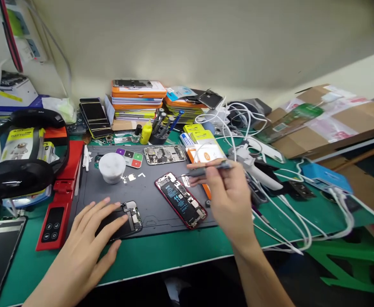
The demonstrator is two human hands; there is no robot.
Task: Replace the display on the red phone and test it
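My left hand is spread, its fingertips over a black phone screen assembly that lies at the mat's front edge. The fingers hide part of that screen. My right hand grips a slim grey screwdriver, held nearly level with its tip pointing left. Below and left of the tip lies an opened red-framed phone, its black battery and inner parts exposed. Behind it rests another opened phone body. Small metal pieces lie on the grey mat beside a round white tub.
A red device with a touch panel and a black headset stand at the left. Screwdrivers fill a holder at the back, near stacked orange boxes. White cables and cardboard boxes crowd the right.
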